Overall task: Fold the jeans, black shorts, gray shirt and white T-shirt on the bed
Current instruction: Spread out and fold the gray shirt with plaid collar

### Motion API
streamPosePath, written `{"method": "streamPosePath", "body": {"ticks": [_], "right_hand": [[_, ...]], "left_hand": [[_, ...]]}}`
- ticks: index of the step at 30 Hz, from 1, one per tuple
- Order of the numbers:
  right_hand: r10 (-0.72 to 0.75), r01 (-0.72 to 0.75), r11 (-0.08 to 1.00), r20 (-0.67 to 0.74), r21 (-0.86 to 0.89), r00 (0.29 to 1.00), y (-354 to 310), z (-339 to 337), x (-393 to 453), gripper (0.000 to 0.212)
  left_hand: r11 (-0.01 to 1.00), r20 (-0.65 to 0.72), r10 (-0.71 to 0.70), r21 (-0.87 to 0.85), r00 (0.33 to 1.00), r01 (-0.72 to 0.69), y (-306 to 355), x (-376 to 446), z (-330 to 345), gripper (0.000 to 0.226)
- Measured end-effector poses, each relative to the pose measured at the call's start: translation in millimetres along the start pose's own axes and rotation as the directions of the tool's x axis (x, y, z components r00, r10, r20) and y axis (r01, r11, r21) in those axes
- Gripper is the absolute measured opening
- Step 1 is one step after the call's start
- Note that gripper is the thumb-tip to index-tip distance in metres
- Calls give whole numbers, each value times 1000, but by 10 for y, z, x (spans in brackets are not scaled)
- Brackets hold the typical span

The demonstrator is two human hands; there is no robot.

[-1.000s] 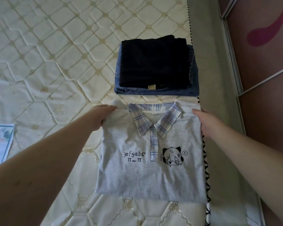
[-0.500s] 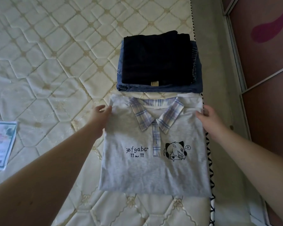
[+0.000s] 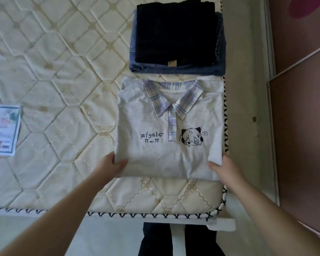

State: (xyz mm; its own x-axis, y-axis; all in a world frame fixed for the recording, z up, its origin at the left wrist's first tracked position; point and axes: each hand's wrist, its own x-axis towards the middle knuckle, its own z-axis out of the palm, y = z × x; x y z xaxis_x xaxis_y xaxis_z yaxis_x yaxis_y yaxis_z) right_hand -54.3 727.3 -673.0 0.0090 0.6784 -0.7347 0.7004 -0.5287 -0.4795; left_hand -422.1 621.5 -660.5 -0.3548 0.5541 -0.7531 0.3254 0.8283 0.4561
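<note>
1. Bed (image 3: 54,71): quilted mattress carries all the clothing near its right edge; a printed leaflet (image 3: 3,130) lies well apart to the left.
2. Gray shirt (image 3: 166,145): folded to a rectangle, collar up, print showing, just below the stack; a second ago it was gripped at the shoulders, now at the lower corners; judged: sides are done and the bottom-up fold comes next.
3. Stack: jeans (image 3: 174,68) folded, black shorts (image 3: 175,32) folded on top; unchanged across the frames; two of four items look finished.
4. White T-shirt: not in view; judged still to do.
5. Left hand (image 3: 112,167): has moved down to the lower left corner; thumb over the cloth, fingers under, pinching it.
6. Right hand (image 3: 224,168): likewise moved down; grasps the lower right corner, edge slightly lifted.
</note>
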Motion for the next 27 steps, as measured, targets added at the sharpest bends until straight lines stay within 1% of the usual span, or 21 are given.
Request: {"method": "streamPosePath", "body": {"ticks": [2, 4, 6, 7, 8, 9, 10, 11, 12, 13, 14, 15, 16, 17, 18, 20, 21, 23, 24, 25, 27], "right_hand": [[-3, 5, 999, -37, 51, 999, 48, -13, -82, 30], [17, -13, 996, -49, 85, 999, 148, 5, -193, 27], [31, -29, 999, -61, 28, 998, 258, 60, -289, 26], [33, -34, 999, -97, -7, 995, 294, 90, -324, 28], [29, -32, 999, -158, -16, 987, 305, 116, -362, 32], [16, -18, 1000, -234, -5, 972, 284, 142, -404, 36], [-26, 22, 1000, -327, -17, 945, 248, 168, -441, 40], [-99, 72, 994, -423, -78, 901, 197, 201, -472, 43], [-185, 111, 978, -498, -174, 848, 130, 244, -495, 47], [-277, 154, 952, -528, -265, 803, 46, 291, -514, 51], [-370, 209, 914, -501, -349, 782, -52, 355, -512, 54], [-451, 267, 867, -433, -421, 781, -162, 435, -498, 56], [-521, 329, 815, -352, -477, 778, -279, 533, -477, 57], [-585, 393, 759, -280, -519, 761, -394, 643, -438, 57], [-642, 452, 705, -222, -546, 734, -510, 761, -390, 56], [-707, 532, 630, -136, -566, 694, -708, 986, -279, 54], [-713, 545, 615, -107, -570, 693, -757, 1077, -214, 54], [-685, 528, 589, -32, -612, 728, -731, 1180, -80, 54], [-669, 508, 559, 6, -655, 744, -672, 1180, -18, 54], [-665, 491, 519, 30, -700, 746, -599, 1154, 36, 56], [-644, 451, 449, 70, -771, 762, -468, 1040, 115, 62]], "left_hand": [[1000, -87, 18, -3, 996, -19, -62, -41, 14, 15], [997, -133, 30, 74, 991, -20, -151, -59, 10, 19], [990, -140, 19, 142, 990, 1, -197, -105, 46, 21], [987, -155, 18, 162, 988, 7, -196, -137, 83, 22], [986, -193, 25, 164, 981, 7, -192, -176, 133, 29], [987, -263, 40, 160, 964, 3, -174, -223, 188, 44], [984, -364, 73, 177, 928, -8, -145, -275, 243, 56], [969, -471, 155, 242, 868, -42, -94, -331, 283, 62], [934, -524, 283, 343, 803, -105, -31, -377, 318, 61], [872, -498, 424, 450, 756, -193, 44, -411, 358, 58], [787, -395, 546, 545, 739, -290, 118, -424, 412, 56], [693, -260, 629, 614, 733, -377, 199, -413, 480, 56], [615, -143, 671, 656, 728, -438, 273, -375, 557, 57], [567, -67, 682, 676, 728, -470, 347, -314, 640, 57], [543, -31, 680, 693, 733, -475, 410, -239, 726, 57], [544, -22, 638, 721, 770, -430, 487, -93, 898, 57], [570, -36, 604, 717, 796, -400, 500, -21, 973, 57], [630, -80, 549, 693, 832, -349, 475, 92, 1095, 55], [640, -101, 540, 694, 836, -329, 435, 131, 1133, 55], [631, -108, 542, 708, 834, -318, 391, 164, 1148, 56], [584, -74, 558, 743, 827, -327, 313, 242, 1098, 56]]}}
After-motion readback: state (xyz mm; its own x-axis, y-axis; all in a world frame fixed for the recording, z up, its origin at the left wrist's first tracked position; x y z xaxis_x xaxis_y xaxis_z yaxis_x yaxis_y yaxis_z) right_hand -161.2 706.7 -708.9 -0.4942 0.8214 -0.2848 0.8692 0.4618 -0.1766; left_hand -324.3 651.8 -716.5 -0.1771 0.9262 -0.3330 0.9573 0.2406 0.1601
